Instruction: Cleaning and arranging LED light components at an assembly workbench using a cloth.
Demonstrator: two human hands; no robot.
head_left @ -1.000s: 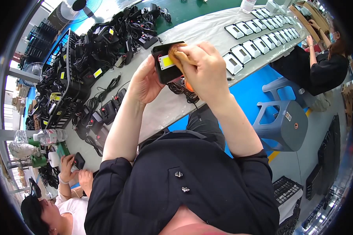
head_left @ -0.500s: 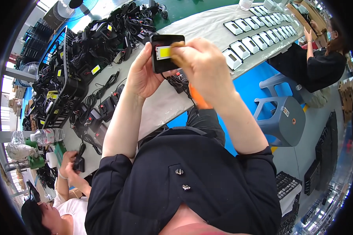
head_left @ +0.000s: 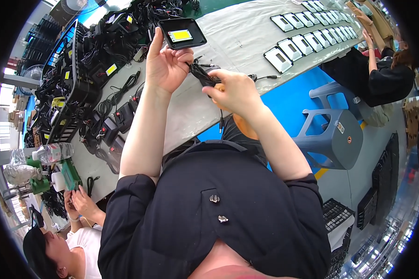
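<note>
Left hand (head_left: 165,65) pinches my lamp (head_left: 182,33) aloft, right hand (head_left: 235,90) fisted round its cable (head_left: 201,74); mid cord-tidying, I judge, next calls for steady winding.

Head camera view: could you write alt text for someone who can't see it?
Seen from above, a person's left hand holds up a black floodlight with a yellow panel while the right hand grips its black cable. Below lies a long grey table with rows of similar lights.

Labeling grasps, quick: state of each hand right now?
Left hand: closed on the black floodlight, holding it up.
Right hand: closed around the black cable bundle.
</note>
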